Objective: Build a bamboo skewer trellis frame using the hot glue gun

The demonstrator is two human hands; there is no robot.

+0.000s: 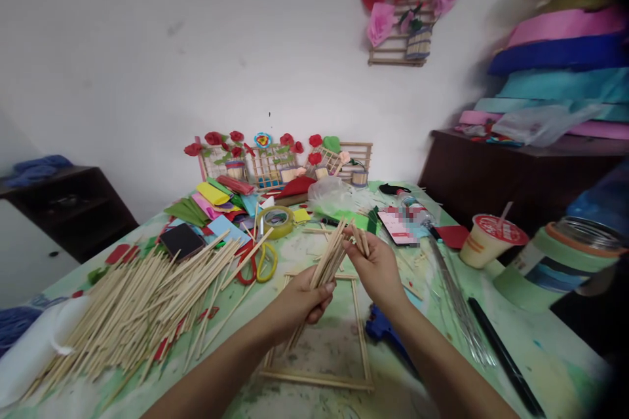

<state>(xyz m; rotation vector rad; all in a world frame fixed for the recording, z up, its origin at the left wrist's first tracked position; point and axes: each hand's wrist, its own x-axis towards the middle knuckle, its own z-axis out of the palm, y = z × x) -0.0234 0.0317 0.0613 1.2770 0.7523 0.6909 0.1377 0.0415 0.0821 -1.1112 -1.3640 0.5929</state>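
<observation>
My left hand [307, 294] is closed round a bundle of thin wooden sticks [328, 255], held slanting above the table. At the upper end of the bundle, my right hand [376, 265] pinches a few short wooden sticks [361, 242] between thumb and fingers. Below both hands a rectangular stick frame [317, 378] lies flat on the green and white tablecloth [393, 399]. A blue glue gun [386, 329] lies by the frame's right side, partly hidden under my right forearm.
Many loose sticks [132, 304] are heaped at the left, beside red and yellow scissors [265, 263]. Tape [276, 220], a phone [399, 228], a lidded cup [491, 239], a green jar [553, 262] and a black rod [506, 357] surround the work area. Flower-decorated racks [275, 167] stand behind.
</observation>
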